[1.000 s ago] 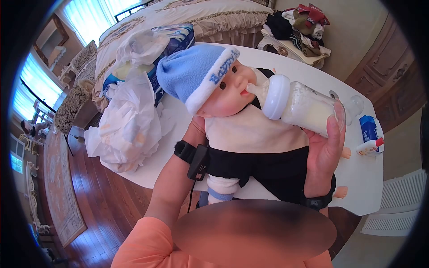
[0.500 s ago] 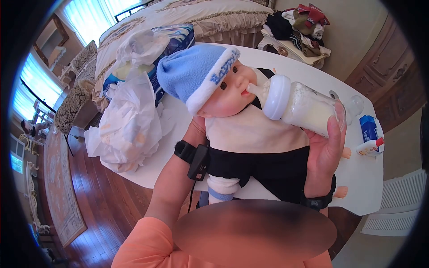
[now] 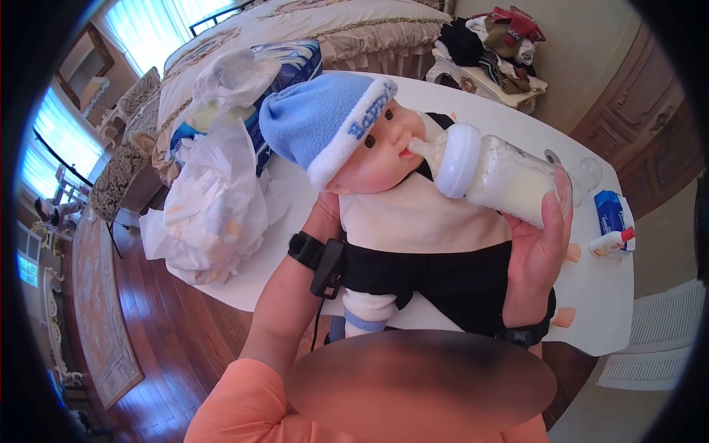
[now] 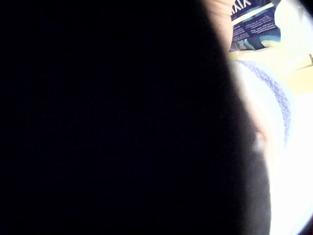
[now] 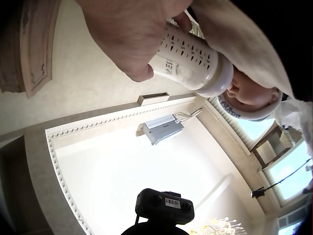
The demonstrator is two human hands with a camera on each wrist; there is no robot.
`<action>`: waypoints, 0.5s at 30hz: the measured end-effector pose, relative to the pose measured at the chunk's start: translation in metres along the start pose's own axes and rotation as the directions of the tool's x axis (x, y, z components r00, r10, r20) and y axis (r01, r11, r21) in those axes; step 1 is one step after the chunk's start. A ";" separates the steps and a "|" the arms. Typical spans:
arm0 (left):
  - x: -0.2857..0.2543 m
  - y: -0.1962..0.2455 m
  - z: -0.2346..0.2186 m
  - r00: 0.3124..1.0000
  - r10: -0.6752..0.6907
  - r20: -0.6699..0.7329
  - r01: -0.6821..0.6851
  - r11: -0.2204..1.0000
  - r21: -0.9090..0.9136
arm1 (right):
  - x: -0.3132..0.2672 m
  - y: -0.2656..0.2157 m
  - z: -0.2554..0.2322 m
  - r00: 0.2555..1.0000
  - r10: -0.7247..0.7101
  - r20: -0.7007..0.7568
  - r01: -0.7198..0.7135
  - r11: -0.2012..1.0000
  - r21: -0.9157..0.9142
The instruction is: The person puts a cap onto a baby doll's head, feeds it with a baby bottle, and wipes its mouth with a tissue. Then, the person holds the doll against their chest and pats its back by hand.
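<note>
A baby doll (image 3: 377, 162) in a blue fleece hat (image 3: 317, 122) and a cream-and-black outfit lies across the person's forearms, face up. The left hand (image 3: 328, 207) supports it from beneath at the neck, its fingers hidden behind the doll. Most of the left wrist view is black, with a strip of the hat (image 4: 274, 93) at the right. The right hand (image 3: 535, 247) grips a baby bottle (image 3: 509, 173) near its base, with thumb and fingers round it. Milky liquid fills part of the tilted bottle, and its nipple (image 3: 421, 150) meets the doll's mouth.
The white table (image 3: 576, 148) bears a plastic bag (image 3: 218, 199), a blue diaper pack (image 3: 295, 59), a clear cap (image 3: 588, 173), a blue-and-white box (image 3: 610, 210) and a small red-capped bottle (image 3: 611, 243). Beyond stand a bed (image 3: 354, 33) and piled clothes (image 3: 502, 44).
</note>
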State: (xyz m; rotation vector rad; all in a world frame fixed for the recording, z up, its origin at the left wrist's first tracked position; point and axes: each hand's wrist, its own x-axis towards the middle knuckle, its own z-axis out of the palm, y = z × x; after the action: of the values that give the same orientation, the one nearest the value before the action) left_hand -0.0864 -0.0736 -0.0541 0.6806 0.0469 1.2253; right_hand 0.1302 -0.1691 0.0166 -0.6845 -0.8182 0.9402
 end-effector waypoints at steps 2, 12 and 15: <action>0.001 -0.001 -0.002 0.999 -0.033 0.008 0.034 0.995 -0.096 | 0.000 0.000 0.000 1.000 -0.003 0.004 0.003 1.000 0.002; 0.000 0.001 0.001 0.999 -0.049 -0.007 0.048 0.995 -0.086 | 0.000 0.000 0.000 1.000 0.002 -0.003 -0.002 1.000 0.006; -0.001 0.002 0.002 0.999 -0.044 0.025 0.045 0.997 -0.059 | -0.001 0.000 0.002 1.000 -0.005 -0.007 0.005 1.000 0.003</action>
State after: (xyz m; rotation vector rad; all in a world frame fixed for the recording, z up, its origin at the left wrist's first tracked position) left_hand -0.0873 -0.0751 -0.0514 0.6390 0.0057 1.1713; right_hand 0.1284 -0.1692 0.0173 -0.6827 -0.8118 0.9333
